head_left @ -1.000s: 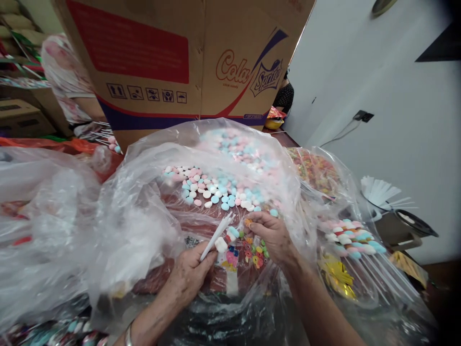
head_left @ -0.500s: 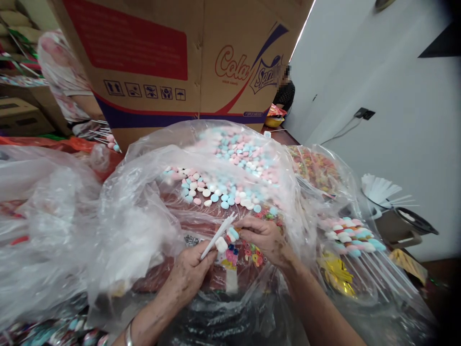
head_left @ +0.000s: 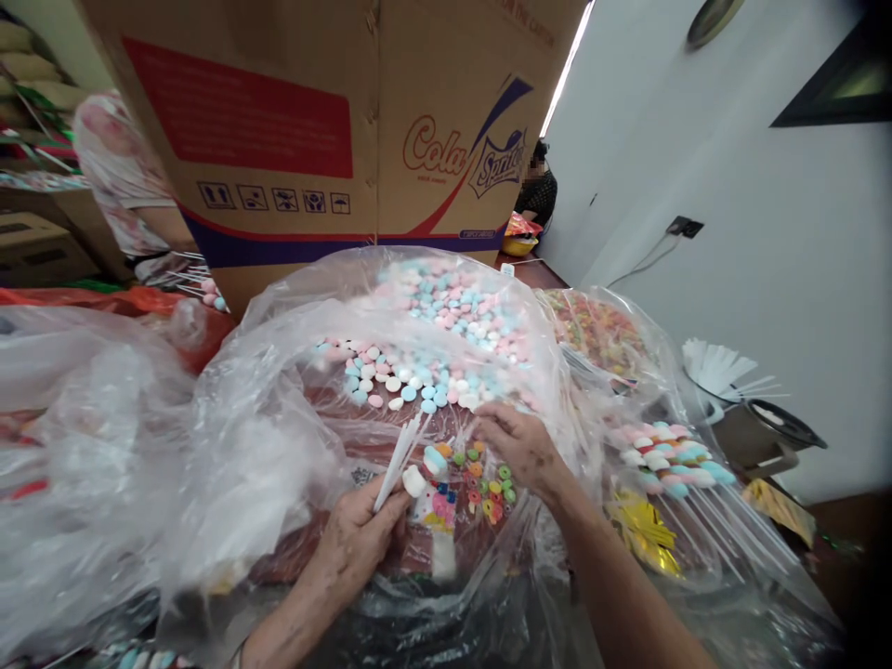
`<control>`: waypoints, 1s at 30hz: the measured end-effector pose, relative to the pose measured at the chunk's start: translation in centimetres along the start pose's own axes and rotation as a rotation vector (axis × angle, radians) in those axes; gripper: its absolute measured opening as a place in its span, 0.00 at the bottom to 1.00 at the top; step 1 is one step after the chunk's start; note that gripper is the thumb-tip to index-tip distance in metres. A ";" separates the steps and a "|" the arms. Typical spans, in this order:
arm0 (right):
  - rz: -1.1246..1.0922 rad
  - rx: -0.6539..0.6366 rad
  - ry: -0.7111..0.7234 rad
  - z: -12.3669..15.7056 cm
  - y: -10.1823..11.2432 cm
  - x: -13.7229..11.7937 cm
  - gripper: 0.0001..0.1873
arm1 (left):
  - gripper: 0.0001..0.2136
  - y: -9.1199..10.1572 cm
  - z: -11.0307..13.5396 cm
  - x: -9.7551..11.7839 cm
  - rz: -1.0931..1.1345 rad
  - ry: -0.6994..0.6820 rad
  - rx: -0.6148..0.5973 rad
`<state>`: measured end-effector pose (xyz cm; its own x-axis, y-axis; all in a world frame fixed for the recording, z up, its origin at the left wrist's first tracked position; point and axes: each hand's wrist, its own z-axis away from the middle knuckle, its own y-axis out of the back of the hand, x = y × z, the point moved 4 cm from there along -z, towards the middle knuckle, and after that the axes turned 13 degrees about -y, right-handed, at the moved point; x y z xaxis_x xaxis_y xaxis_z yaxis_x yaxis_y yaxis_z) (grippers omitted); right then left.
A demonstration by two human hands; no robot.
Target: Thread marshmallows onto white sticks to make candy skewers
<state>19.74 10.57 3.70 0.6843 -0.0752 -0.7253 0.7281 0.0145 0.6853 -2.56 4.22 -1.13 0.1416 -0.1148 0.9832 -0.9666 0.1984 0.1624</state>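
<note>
My left hand is closed round a bundle of thin white sticks. Just beyond its thumb is a short skewer of soft candies, with a white marshmallow and a blue-and-white marshmallow in it. My right hand is at the near edge of a pile of pink, white and blue marshmallows, its fingers drawn together. Whatever is between those fingertips is too small to make out. Below it lie coloured ring gummies on the plastic.
A large carton stands behind the clear plastic bag. At right are finished marshmallow skewers, gold ties, a bag of gummies and a container of white sticks. A person works at the left.
My right hand has left the skewered candies and moved forward to the marshmallow pile. My left hand still holds the sticks and skewer. The view has shifted slightly.
</note>
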 end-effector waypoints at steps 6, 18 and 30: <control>0.790 0.102 -0.222 -1.7 1.2 0.7 0.14 | 0.16 0.0 0.1 0.1 0.003 0.030 0.024; 0.759 0.140 0.034 -2.8 -2.1 -0.3 0.17 | 0.16 0.1 0.0 0.1 0.040 0.053 0.071; 0.306 0.003 0.229 -1.2 -3.3 -0.2 0.15 | 0.16 0.2 -0.1 0.1 0.126 0.064 0.112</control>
<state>17.18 11.70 1.51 0.8618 0.1564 -0.4826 0.4888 -0.0014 0.8724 -2.71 4.33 -0.99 0.0275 -0.0327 0.9991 -0.9948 0.0973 0.0306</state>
